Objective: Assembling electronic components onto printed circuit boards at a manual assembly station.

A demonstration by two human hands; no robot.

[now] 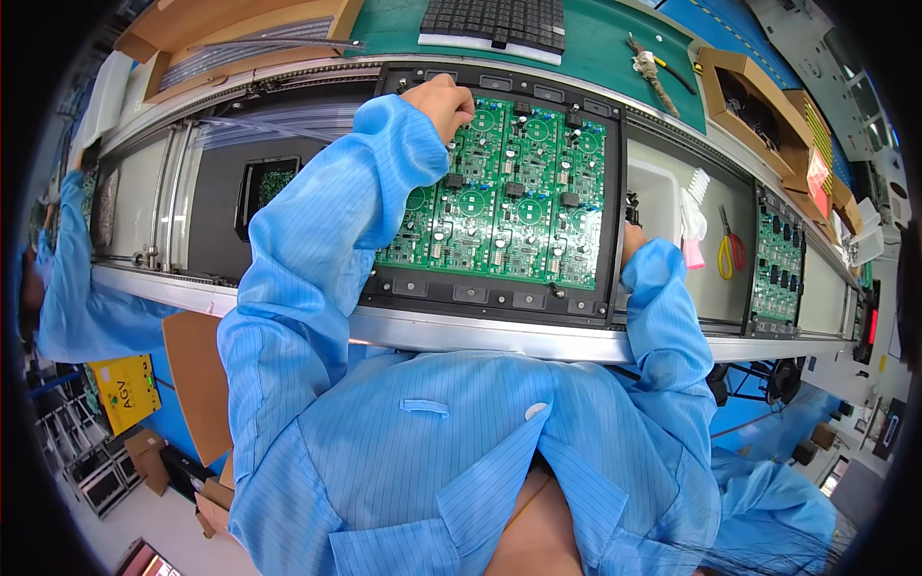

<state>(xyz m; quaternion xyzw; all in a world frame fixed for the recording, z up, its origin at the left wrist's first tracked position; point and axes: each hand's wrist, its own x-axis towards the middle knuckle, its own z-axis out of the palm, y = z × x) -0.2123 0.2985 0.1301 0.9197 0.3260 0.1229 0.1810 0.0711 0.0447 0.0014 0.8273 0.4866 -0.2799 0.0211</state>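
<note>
A panel of green circuit boards point(523, 235), dotted with small black block-shaped parts point(516, 190), lies in a black carrier frame point(471, 294) in front of me. My left hand point(440, 106) is over the panel's far left corner. Its fingers are curled together and point down at the board; whatever they pinch is hidden. Off the frame's right side, my right hand point(633, 240) is at the near left part of a white bin point(658, 178). Several small black parts point(631, 207) show just beyond that hand. Its fingers are mostly hidden, so their grip is unclear.
Yellow-handled scissors point(731, 252) and a white glove point(692, 219) lie right of the bin. Another loaded carrier point(778, 264) stands farther right on the rail line. Beyond are a black tray point(495, 24) and cardboard boxes point(754, 106). A co-worker's blue sleeve point(72, 278) shows at far left.
</note>
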